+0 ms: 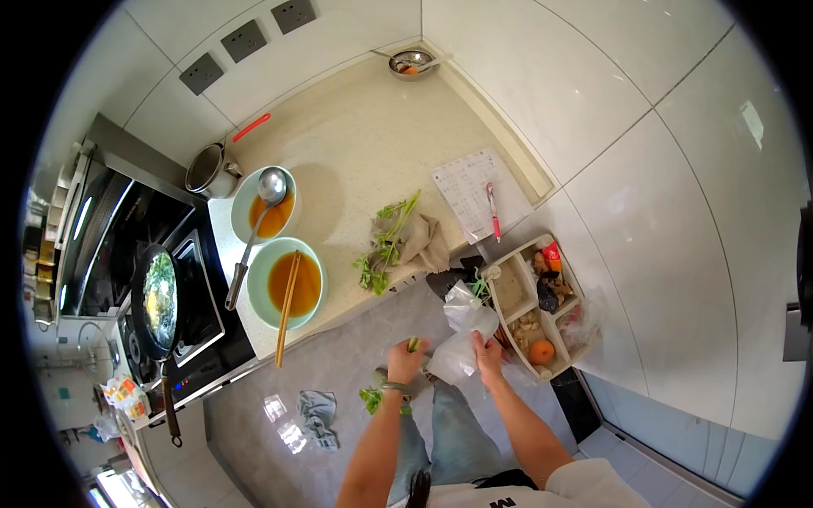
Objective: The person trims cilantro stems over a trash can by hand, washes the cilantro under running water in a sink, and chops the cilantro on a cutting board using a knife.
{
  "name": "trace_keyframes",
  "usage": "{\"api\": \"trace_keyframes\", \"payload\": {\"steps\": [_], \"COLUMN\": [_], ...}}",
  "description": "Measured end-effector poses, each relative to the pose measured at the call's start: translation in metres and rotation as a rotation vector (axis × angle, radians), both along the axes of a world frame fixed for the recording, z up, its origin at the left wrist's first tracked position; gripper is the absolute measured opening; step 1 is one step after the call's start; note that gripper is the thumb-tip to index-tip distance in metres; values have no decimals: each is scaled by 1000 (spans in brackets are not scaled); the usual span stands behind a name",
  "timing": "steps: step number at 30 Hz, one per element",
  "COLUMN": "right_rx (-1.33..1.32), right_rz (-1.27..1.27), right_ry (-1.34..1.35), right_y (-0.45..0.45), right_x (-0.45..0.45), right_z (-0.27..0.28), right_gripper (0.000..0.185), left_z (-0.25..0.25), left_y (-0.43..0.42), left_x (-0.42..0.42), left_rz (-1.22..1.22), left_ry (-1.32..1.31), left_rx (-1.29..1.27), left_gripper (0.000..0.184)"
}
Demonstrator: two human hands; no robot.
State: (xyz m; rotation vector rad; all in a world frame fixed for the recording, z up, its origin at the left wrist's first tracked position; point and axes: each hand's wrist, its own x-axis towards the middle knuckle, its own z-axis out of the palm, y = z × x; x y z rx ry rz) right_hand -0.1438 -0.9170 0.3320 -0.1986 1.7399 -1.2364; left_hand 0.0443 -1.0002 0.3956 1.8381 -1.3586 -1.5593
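Head view: the left hand [404, 364] is closed round a green stalk [413, 345], while the right hand [487, 356], near it, pinches a thin plastic bag [456, 347] that hangs on its left side, toward the other hand. The step seems to be handling greens and bag together, so the next move calls for a light hold. Beyond the right hand, a paper sheet [466, 188] bears writing too small to read.
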Motion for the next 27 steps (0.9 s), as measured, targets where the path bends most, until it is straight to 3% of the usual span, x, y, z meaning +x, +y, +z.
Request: {"api": "trace_keyframes", "payload": {"steps": [2,5,6,8,11,15,17,21,23,24,26,27], "right_rx": [-21,56,55,-90,-61,-33,2,21,311,310,368,238], "right_rz": [19,62,59,-77,-186,-91,-100,-311,-127,-129,-49,23], "right_ry": [-33,-64,-62,119,206,-6,-3,-78,-1,-3,399,555], "right_y": [-4,-9,-9,-7,-2,8,28,49,75,86,99,87], "right_x": [3,2,5,13,24,31,26,18,10,12,19,19], "right_z": [6,20,19,16,36,74,54,46,1,-28,-73,-51], "right_gripper": [42,42,42,45,40,31,25,20,18,18,32,38], "left_z": [37,20,15,5,18,15,-1,-3,17,29,49,49], "left_y": [-4,4,4,5,2,1,6,-8,-15,-15,-14,-13], "left_x": [-11,-14,-14,-14,-15,-14,-16,-12,-15,-17,-22,-23], "left_rz": [-326,-375,-378,-127,-103,-203,36,61,-86,-89,-283,-286], "left_ry": [-195,-165,-163,44,102,27,101,-105,-392,-394,-470,-474], "left_rx": [-36,-87,-89,138,231,292,126,-25,-158,-159,-370,-370], "left_gripper": [39,42,42,46,50,49,47,43,29,29,21,21]}}
